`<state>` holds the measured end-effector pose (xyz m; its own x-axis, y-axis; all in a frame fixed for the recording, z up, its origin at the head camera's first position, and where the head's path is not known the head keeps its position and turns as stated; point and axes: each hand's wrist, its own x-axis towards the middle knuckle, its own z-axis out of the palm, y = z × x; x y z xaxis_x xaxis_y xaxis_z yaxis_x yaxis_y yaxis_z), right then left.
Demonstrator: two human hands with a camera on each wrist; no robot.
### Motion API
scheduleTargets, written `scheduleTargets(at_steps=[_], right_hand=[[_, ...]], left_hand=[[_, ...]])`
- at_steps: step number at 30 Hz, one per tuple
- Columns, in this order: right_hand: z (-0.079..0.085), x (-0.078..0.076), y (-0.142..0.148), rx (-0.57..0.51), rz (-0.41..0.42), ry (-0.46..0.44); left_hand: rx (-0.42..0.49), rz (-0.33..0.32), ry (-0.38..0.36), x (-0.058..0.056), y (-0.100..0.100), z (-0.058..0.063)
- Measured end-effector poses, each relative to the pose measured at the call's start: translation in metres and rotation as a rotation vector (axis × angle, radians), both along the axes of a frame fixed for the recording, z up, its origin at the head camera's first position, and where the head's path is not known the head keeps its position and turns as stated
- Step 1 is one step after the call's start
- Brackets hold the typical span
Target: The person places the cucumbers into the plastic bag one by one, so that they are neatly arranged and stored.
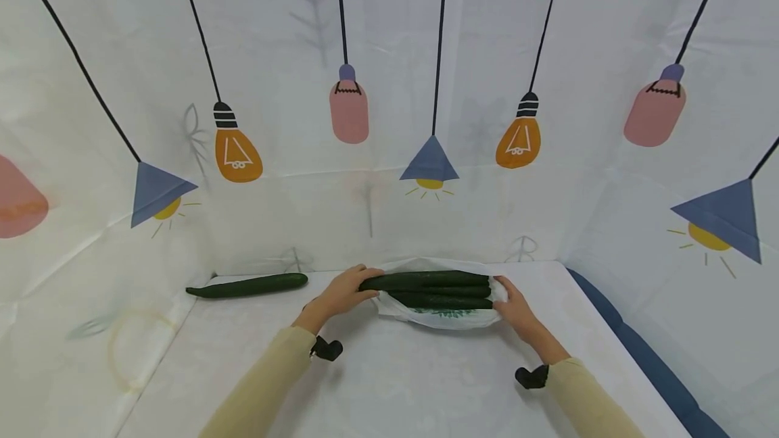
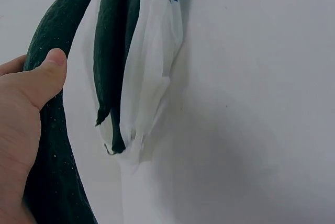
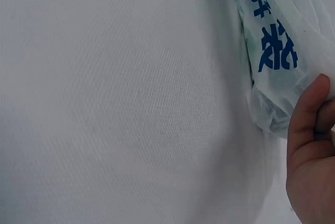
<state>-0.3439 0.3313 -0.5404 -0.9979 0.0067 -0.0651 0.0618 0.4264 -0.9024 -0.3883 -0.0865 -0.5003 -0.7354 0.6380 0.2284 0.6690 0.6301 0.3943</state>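
In the head view, a white plastic bag [image 1: 438, 320] lies near the back of the table with several dark green cucumbers [image 1: 441, 301] in its opening. My left hand [image 1: 342, 295] is at the left end of the upper cucumber [image 1: 426, 280]. The left wrist view has that hand [image 2: 26, 103] gripping a cucumber [image 2: 57, 35], thumb across it, beside the bag [image 2: 152, 62] and the cucumbers [image 2: 110, 46] in it. At the bag's right end, my right hand [image 1: 517, 309] holds the plastic edge. Curled fingers [image 3: 309, 109] meet the blue-printed bag [image 3: 277, 77] in the right wrist view.
Another cucumber [image 1: 249, 286] lies at the table's back left edge. The white table [image 1: 426, 384] is bounded by white sheeting [image 1: 389, 215] printed with lamps. Something dark blue and padded [image 1: 645, 357] runs along the right edge.
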Motion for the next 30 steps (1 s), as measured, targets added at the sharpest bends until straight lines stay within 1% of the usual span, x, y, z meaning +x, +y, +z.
scheduleTargets(at_steps=[2,8,11,14,21,26,30], right_hand=[[0.0,0.001,-0.001,-0.057,-0.007,0.0],[-0.001,0.004,-0.006,-0.357,-0.004,-0.005],[-0.002,0.005,-0.007,-0.451,-0.005,-0.004],[-0.005,0.003,-0.007,-0.49,-0.014,0.0],[-0.008,0.0,-0.009,-0.596,-0.014,0.016],[-0.007,-0.001,-0.013,-0.618,-0.018,0.013],[-0.01,-0.002,-0.013,-0.602,-0.014,0.015]], left_hand=[[-0.002,-0.007,-0.007,-0.002,0.006,0.0],[0.011,-0.028,-0.036,-0.005,0.026,-0.001],[0.01,-0.037,-0.041,-0.007,0.035,-0.001],[0.012,-0.049,-0.044,-0.009,0.043,-0.002],[-0.002,-0.053,-0.086,-0.012,0.061,0.0],[-0.01,-0.059,-0.076,-0.015,0.075,-0.002],[-0.014,-0.075,-0.079,-0.016,0.084,-0.004]])
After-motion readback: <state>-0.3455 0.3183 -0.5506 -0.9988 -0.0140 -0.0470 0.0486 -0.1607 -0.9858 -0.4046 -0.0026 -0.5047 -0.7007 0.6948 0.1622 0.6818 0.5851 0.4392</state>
